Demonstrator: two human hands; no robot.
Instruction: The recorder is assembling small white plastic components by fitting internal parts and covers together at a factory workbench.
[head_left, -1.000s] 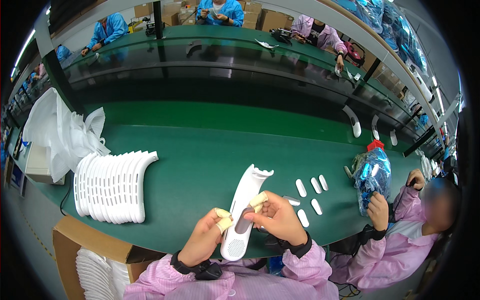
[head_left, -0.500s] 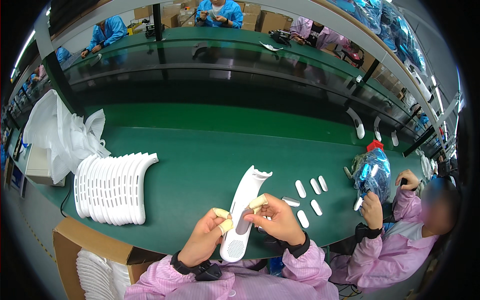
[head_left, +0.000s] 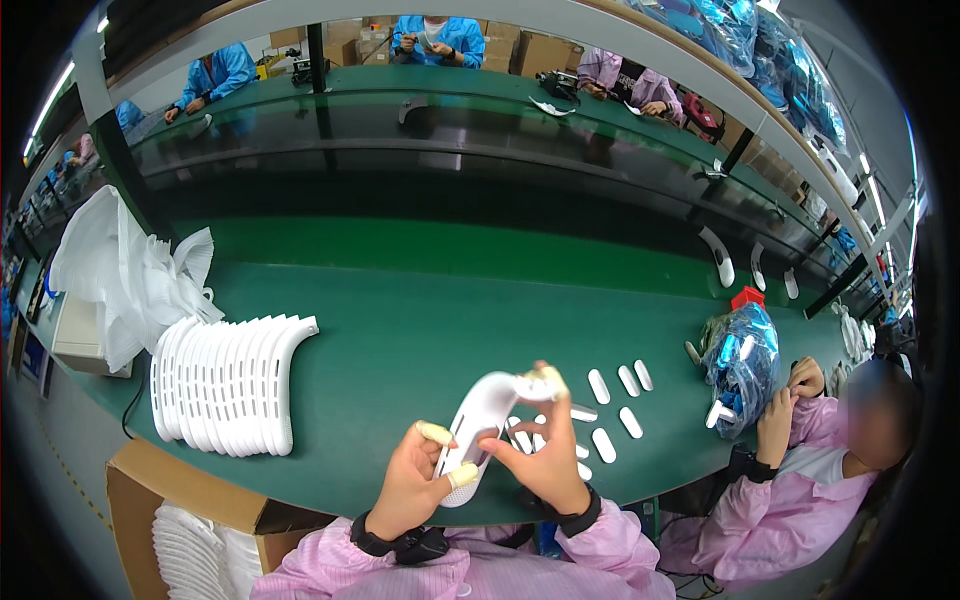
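Note:
A curved white plastic shell (head_left: pixel 484 402) is held above the front of the green table, its upper end bent over to the right. My left hand (head_left: pixel 415 478) grips its lower part, with pale finger cots on thumb and fingertip. My right hand (head_left: pixel 548 455) has a cot-covered fingertip against the shell's upper end and its thumb near the shell's edge by the slot; fingers are bent round it. A greyish oval area shows in the shell's middle, partly hidden by my hands. Beside my right hand lie several small white oval pieces (head_left: pixel 603 445).
A row of slotted white shells (head_left: pixel 220 385) stands at left, by white foam wrapping (head_left: pixel 130 275). A cardboard box (head_left: pixel 180 480) with more shells sits below. At right are a blue plastic bag (head_left: pixel 742 365), a red container (head_left: pixel 747 298) and a co-worker (head_left: pixel 800 490).
The shell has tilted, its upper end now turned over to the right. My right hand has gone from its oval middle to the upper end. The co-worker's hands at right have come together.

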